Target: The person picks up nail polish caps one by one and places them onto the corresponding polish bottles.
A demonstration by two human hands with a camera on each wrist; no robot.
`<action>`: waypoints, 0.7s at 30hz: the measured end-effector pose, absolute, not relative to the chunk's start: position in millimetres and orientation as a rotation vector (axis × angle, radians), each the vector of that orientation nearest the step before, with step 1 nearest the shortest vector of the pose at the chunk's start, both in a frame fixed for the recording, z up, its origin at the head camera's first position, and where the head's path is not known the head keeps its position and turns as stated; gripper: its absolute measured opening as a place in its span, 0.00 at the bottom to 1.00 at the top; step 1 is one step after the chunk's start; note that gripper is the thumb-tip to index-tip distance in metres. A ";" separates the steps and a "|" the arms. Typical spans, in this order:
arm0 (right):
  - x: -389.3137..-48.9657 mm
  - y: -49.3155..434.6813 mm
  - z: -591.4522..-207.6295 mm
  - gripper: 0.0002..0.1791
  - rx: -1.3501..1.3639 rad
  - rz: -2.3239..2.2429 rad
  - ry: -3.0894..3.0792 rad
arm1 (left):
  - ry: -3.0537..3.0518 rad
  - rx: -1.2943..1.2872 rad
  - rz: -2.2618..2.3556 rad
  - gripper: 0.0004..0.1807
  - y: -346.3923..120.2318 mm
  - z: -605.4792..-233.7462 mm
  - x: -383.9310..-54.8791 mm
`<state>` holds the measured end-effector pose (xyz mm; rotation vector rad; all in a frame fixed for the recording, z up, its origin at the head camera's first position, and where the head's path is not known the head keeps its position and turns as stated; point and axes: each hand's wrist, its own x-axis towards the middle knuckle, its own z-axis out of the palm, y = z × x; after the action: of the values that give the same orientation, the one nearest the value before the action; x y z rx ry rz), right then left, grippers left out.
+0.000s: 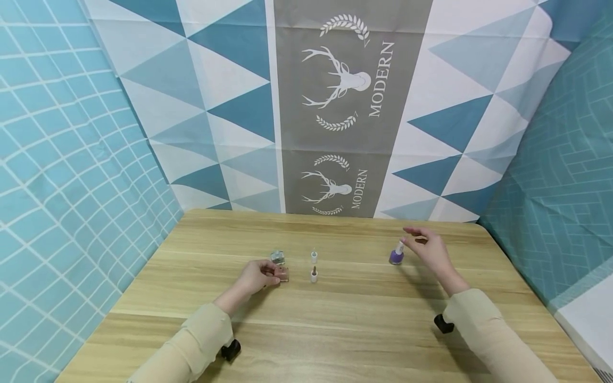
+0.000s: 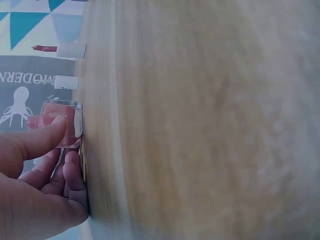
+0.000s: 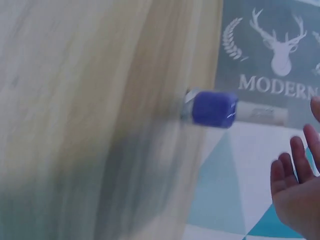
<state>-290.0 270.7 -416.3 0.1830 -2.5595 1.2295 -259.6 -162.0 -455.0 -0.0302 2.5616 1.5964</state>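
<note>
My left hand [image 1: 257,275] pinches a small glass bottle of pink nail polish [image 1: 282,274], thumb on its near face in the left wrist view. That bottle has no cap on its neck. Just behind it stands a bottle of clear polish [image 1: 277,258]. Two white brush caps [image 1: 314,277] stand to the right, bristles pointing up; one brush is coated reddish. Over on the right, a purple nail polish bottle [image 3: 214,109] stands upright with its white cap on. Beside that cap is my right hand [image 1: 428,250], its fingers apart from the bottle in the right wrist view.
Everything stands on a light wooden table [image 1: 335,330]. A patterned cloth [image 1: 330,106] hangs along the back edge, with blue tiled sheets at both sides. A black strap piece [image 1: 231,351] sits under each sleeve cuff.
</note>
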 end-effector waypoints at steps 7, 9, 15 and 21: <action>-279.9 251.9 -401.7 0.21 0.229 1.294 -2.427 | 2.568 -0.037 1.586 0.13 -162.4 -454.1 -258.7; -277.1 244.2 -398.6 0.21 0.245 1.320 -2.434 | 2.564 -0.041 1.588 0.13 -162.3 -454.5 -258.6; -266.7 221.0 -391.7 0.23 0.337 1.477 -2.490 | 2.549 -0.049 1.604 0.13 -162.1 -454.5 -257.8; -258.1 201.3 -388.7 0.23 0.425 1.563 -2.491 | 2.553 -0.057 1.602 0.14 -161.6 -454.6 -257.5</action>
<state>-258.1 201.3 -388.7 0.4249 -2.4907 1.5631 -257.5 -161.6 -454.6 -0.0569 2.5534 1.6025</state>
